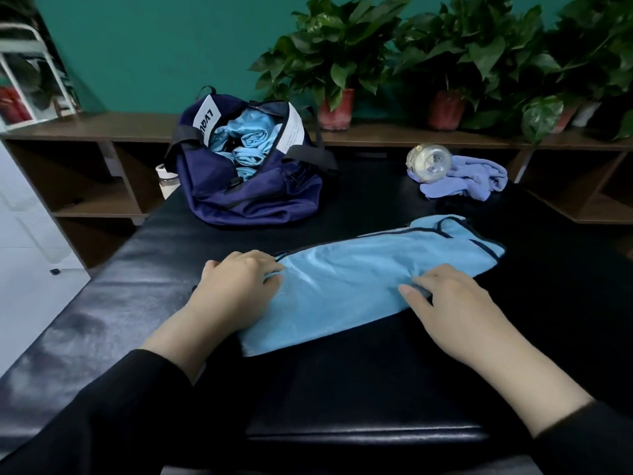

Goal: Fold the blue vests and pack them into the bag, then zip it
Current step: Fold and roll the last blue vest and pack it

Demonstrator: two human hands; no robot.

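Note:
A light blue mesh vest [359, 269] with dark trim lies folded lengthwise on the black padded table [144, 303], running from lower left to upper right. My left hand [236, 286] grips its left edge with curled fingers. My right hand [448, 299] rests on the vest's near edge, fingers bent and pinching the fabric. The navy bag [246, 190] stands unzipped at the back left of the table, with several rolled blue vests [250, 142] inside it.
A clear bottle [428, 162] lies on a lilac cloth [476, 180] at the back right. A white-capped bottle [166, 180] stands left of the bag. Wooden shelves [102, 128] with potted plants [337, 63] line the green wall behind.

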